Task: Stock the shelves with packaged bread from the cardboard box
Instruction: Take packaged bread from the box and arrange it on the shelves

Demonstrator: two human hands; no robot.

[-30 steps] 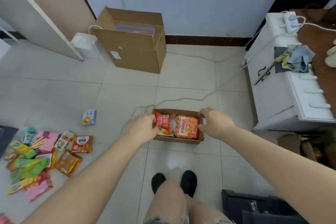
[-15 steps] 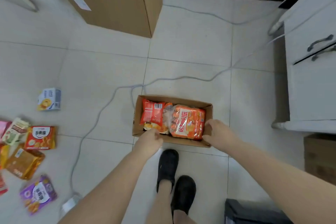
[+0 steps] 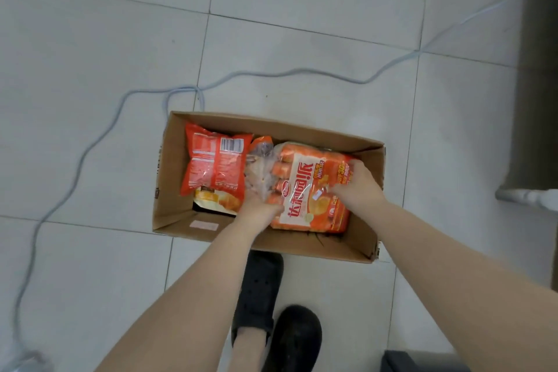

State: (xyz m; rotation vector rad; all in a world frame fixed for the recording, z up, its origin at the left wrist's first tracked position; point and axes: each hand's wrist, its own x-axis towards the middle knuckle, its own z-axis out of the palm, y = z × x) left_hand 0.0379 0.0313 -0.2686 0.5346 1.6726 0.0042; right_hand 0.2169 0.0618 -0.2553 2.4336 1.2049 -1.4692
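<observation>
Both hands have moved off the box (image 3: 314, 243) rim onto the orange pack (image 3: 311, 190) at its right end: left hand (image 3: 259, 208) and right hand (image 3: 357, 187) grip opposite edges, evidently for lifting. Red bag (image 3: 213, 166) lies left.

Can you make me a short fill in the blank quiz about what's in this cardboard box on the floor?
1. Both hands, left hand and right hand, hold the ____ multipack.
2. The red packet lies in the box's ____ half.
3. The cardboard box sits on a ____ floor.
4. A grey ____ snakes past the box.

Missing words: orange; left; tiled; cable
</observation>
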